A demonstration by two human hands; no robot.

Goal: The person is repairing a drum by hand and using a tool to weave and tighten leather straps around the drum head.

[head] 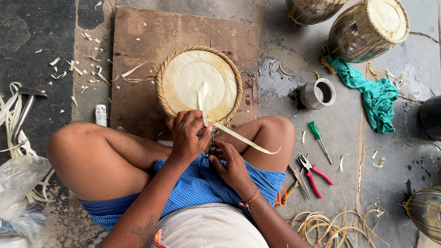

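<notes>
A person is sitting cross-legged on a stone floor, seen from above, working on a round drum head with a pale skin and a braided straw-coloured rim (pixel 198 82), which is resting on a brown wooden board (pixel 147 36) just in front of the knees. The left hand (pixel 187 135) is closing its fingers around a pale flat strip of hide (pixel 203 101) at the near edge of the drum, the strip rising over the skin and another length trailing off toward the right knee. The right hand (pixel 231 163) is gripping a small dark-handled tool (pixel 212 148) pointed up at the same spot, just beside the left hand. To the right of the board a short grey metal cup (pixel 317 94) is standing upright; its inside is looking dark and what it holds cannot be told. Further right, a teal cloth (pixel 374 94) is lying crumpled below two metal drum shells laced with cord (pixel 363 30). Near the right knee are lying a green-handled screwdriver (pixel 318 138) and red-handled pliers (pixel 312 174), with loose coils of pale strip (pixel 330 225) below them. On the left are lying a hammer with a metal handle (pixel 25 108), a small white tube (pixel 100 115), a clear plastic bag (pixel 20 183) whose contents are unclear, and scattered pale shavings (pixel 73 69).
</notes>
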